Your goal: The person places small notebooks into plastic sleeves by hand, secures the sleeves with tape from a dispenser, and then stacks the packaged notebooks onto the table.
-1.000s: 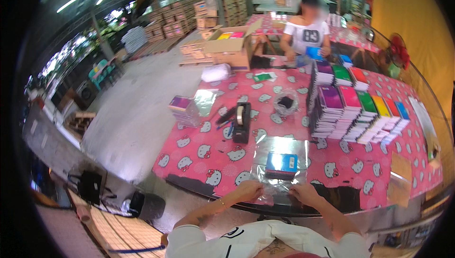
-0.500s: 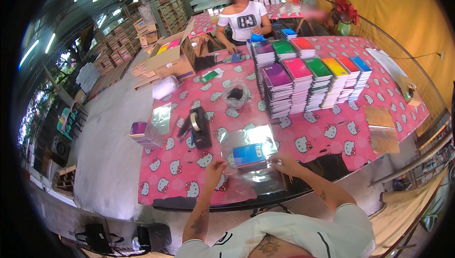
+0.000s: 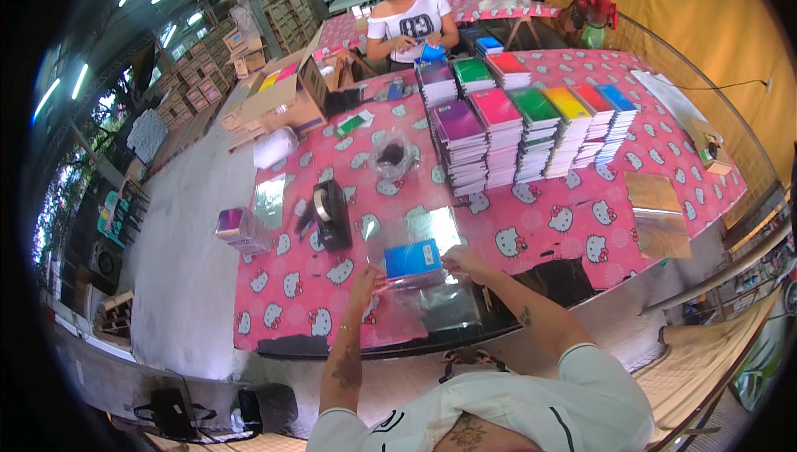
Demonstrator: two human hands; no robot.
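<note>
A blue spiral notebook [image 3: 413, 258] lies on clear plastic film [image 3: 444, 224] near the table's front edge. At the notebook's left side, my left hand [image 3: 368, 280] is closed, with its fingertips pinching the film's edge. My right hand [image 3: 466, 263] pinches the film by the notebook's right edge. More clear plastic [image 3: 450, 302] lies flat just in front of the notebook. To the left stands a black tape dispenser [image 3: 332, 215] with a roll of tape in it.
Tall stacks of coloured notebooks [image 3: 502, 132] fill the table's middle right. A small wrapped pile [image 3: 241, 229] stands at the left edge. Behind are a crumpled plastic bag [image 3: 393, 156] and an open carton [image 3: 282, 103]. Across the table a co-worker [image 3: 413, 24] handles a blue item.
Both my hands have moved inward, from the film's outer sides to the notebook's edges. Across the table, the co-worker's lowered hand has come up to the other. The whole view has shifted slightly.
</note>
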